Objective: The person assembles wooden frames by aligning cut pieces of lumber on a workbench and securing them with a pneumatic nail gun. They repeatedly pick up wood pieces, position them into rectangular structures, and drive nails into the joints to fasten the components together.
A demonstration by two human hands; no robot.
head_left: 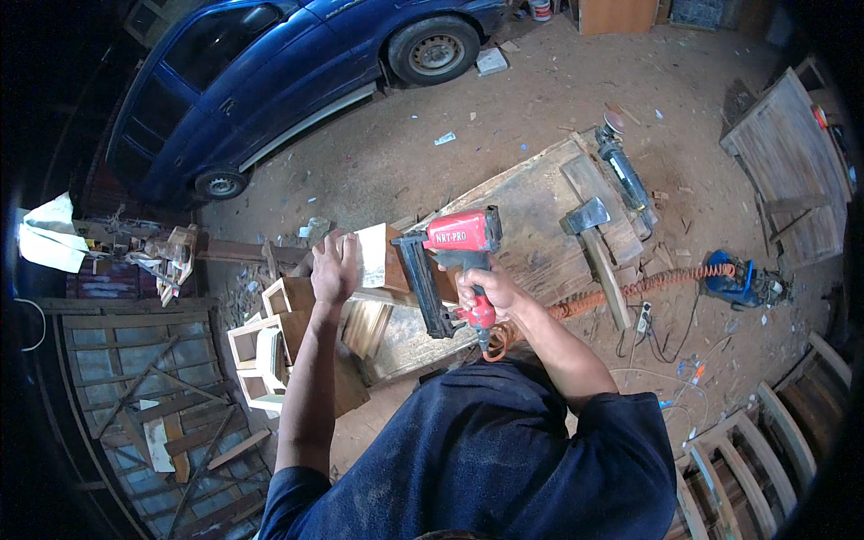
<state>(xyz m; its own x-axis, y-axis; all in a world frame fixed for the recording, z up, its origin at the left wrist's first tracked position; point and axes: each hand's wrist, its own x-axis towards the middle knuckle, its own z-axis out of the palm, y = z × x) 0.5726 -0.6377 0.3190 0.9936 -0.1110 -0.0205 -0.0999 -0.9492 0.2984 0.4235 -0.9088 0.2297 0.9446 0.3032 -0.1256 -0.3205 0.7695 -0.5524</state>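
Observation:
My right hand [491, 293] is wrapped round the grip of a red and black pneumatic nail gun [457, 230]. The gun's black magazine slants down toward my body, and an orange coiled air hose [594, 301] joins it near the handle's base. My left hand [336, 267] grips the left end of a wooden box [373, 257] with a pale face, its fingers over the edge. The gun's nose is close to the box's right side; whether they touch, I cannot tell. Several small open wooden boxes [270, 346] are stacked by my left forearm.
On the wooden worktable [513, 202] lie a hatchet [589, 218] and an angle grinder [621, 166]. The hose runs right to a blue air compressor [727, 281] on the dirt floor. A blue vehicle [270, 81] stands at the far left. Slatted wooden frames [747, 468] are at lower right.

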